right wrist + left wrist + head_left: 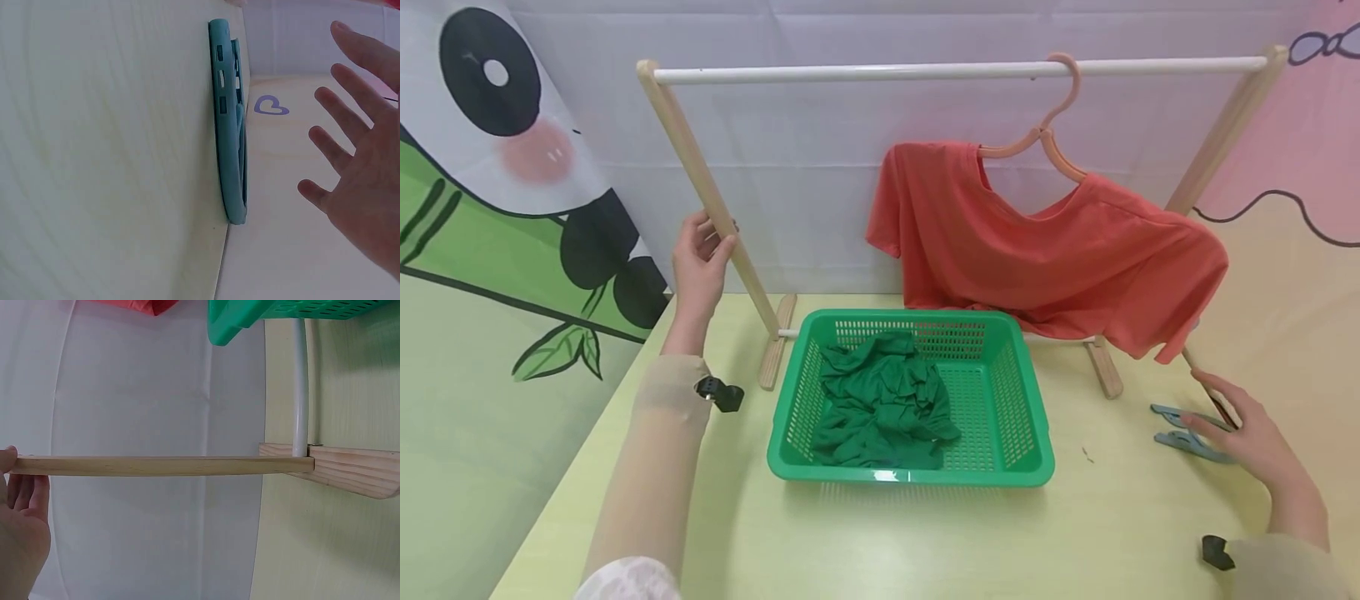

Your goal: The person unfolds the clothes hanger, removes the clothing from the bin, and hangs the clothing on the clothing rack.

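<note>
In the head view my left hand grips the left wooden post of a small clothes rack, thumb on one side and fingers on the other. The left wrist view shows that hand at one end of the post. A red T-shirt hangs on an orange hanger from the rack's white rail, its left shoulder off the hanger. My right hand, fingers spread and holding nothing, is over a blue plastic piece like a folded hanger. The right wrist view shows this piece apart from the fingers.
A green basket stands on the table in front of the rack, with a crumpled green cloth garment inside. The rack's wooden feet rest on the tabletop. Printed cloth backdrop hangs behind.
</note>
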A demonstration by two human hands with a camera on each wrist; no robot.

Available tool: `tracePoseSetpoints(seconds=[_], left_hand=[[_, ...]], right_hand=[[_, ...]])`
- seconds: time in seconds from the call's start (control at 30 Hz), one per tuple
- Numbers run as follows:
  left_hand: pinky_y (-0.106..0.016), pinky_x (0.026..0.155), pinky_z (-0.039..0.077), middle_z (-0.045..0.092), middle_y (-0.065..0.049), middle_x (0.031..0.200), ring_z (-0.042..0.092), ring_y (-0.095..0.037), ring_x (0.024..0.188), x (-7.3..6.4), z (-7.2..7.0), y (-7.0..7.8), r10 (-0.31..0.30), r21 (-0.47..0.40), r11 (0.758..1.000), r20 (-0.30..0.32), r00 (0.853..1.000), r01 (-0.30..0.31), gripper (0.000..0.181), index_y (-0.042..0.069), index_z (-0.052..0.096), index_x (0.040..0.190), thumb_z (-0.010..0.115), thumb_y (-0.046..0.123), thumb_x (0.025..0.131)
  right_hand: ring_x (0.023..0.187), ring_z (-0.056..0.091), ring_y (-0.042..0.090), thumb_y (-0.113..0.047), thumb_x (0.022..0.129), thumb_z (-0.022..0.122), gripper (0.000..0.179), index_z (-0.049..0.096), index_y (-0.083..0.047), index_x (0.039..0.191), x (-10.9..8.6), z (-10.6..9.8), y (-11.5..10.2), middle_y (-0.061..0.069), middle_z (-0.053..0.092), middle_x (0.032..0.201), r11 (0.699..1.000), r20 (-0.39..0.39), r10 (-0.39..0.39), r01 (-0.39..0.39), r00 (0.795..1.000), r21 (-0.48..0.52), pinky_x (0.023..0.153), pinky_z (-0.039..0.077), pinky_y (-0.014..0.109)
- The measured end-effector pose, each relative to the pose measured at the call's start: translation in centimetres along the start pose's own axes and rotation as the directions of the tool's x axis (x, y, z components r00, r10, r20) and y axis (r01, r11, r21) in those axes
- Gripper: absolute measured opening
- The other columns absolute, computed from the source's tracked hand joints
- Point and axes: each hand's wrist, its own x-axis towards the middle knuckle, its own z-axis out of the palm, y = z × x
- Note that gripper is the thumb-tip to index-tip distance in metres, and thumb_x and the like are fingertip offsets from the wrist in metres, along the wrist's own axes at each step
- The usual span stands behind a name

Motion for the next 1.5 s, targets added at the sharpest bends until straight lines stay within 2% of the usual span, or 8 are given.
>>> tracePoseSetpoints(seconds=[0.3,0.5,0.6,0.73,0.87,1.03,1.33,1.5], left_hand=[[-0.04,0.112,0.044,0.061,-0.013,0.133,0.059,-0.023,0.129,0.3,0.0,-0.7,-0.004,0.023,1.0,-0.005,1.0,0.004,0.037,0.021,0.055,0.133,0.061,0.012,0.097],[-0.041,0.112,0.044,0.06,-0.014,0.135,0.058,-0.023,0.13,0.2,-0.1,-0.6,-0.009,0.027,1.0,-0.003,1.0,0.01,0.038,0.021,0.055,0.133,0.061,0.013,0.097],[-0.041,0.112,0.044,0.061,-0.014,0.134,0.058,-0.024,0.13,0.0,-0.1,-0.3,-0.013,0.02,1.0,0.001,1.0,0.013,0.037,0.021,0.055,0.133,0.061,0.012,0.097],[-0.041,0.113,0.043,0.06,-0.013,0.135,0.058,-0.024,0.131,0.1,0.0,-0.3,-0.021,0.031,0.999,0.001,1.0,0.021,0.037,0.021,0.054,0.133,0.061,0.013,0.097],[-0.04,0.113,0.043,0.06,-0.013,0.136,0.057,-0.023,0.131,0.2,0.0,-0.5,-0.021,0.04,0.999,0.006,1.0,0.021,0.038,0.022,0.054,0.134,0.06,0.015,0.098],[-0.041,0.112,0.044,0.06,-0.015,0.134,0.058,-0.023,0.129,0.0,-0.1,-0.2,-0.012,0.017,1.0,0.008,1.0,0.012,0.037,0.021,0.055,0.133,0.06,0.013,0.098],[-0.041,0.113,0.043,0.06,-0.012,0.135,0.057,-0.022,0.131,0.6,-0.1,-1.5,-0.017,0.027,0.999,-0.004,1.0,0.017,0.037,0.023,0.054,0.134,0.06,0.016,0.098],[-0.041,0.113,0.042,0.06,-0.013,0.135,0.057,-0.023,0.132,0.5,0.0,-1.3,-0.02,0.021,1.0,-0.006,1.0,0.02,0.037,0.022,0.054,0.134,0.06,0.015,0.098]], right_hand=[[0.135,0.011,-0.021,-0.035,0.09,0.072,0.076,0.03,-0.038,0.154,-0.6,0.7,5.1,-0.04,0.021,0.148,0.996,0.027,0.039,-0.036,0.999,-0.081,0.11,0.017,0.064],[0.148,0.013,0.047,-0.045,0.091,0.069,0.077,0.025,-0.042,0.155,-0.7,1.0,5.9,0.007,0.013,0.167,0.988,0.147,0.126,-0.112,0.981,-0.102,0.101,0.021,0.072],[0.137,0.024,0.055,-0.048,0.09,0.069,0.077,0.027,-0.042,0.154,-0.7,1.0,5.4,0.024,0.023,0.16,0.986,0.192,0.14,-0.119,0.971,-0.116,0.097,0.026,0.071],[0.14,0.03,0.013,-0.045,0.089,0.071,0.068,0.041,-0.037,0.148,-1.1,1.4,4.6,-0.004,0.038,0.153,0.992,0.176,0.076,-0.057,0.981,-0.115,0.11,0.028,0.051],[0.112,0.025,-0.03,-0.036,0.086,0.077,0.057,0.056,-0.028,0.138,-1.2,2.1,4.4,-0.027,0.047,0.136,0.992,0.139,-0.042,0.058,0.989,-0.114,0.091,0.034,0.009],[0.112,0.028,-0.032,-0.037,0.08,0.081,0.06,0.059,-0.027,0.135,-0.5,3.2,3.8,-0.038,0.04,0.13,0.983,0.168,-0.111,0.133,0.979,-0.126,0.078,0.038,0.001],[0.118,0.046,0.034,-0.044,0.075,0.084,0.062,0.066,-0.022,0.13,0.4,5.2,-2.3,0.014,0.055,0.133,0.964,0.178,-0.058,0.102,0.982,-0.247,0.084,0.041,0.039],[0.119,0.046,0.043,-0.041,0.077,0.083,0.061,0.066,-0.016,0.13,0.6,6.2,-6.1,0.02,0.055,0.131,0.978,0.228,-0.037,0.082,0.973,-0.19,0.09,0.043,0.056]])
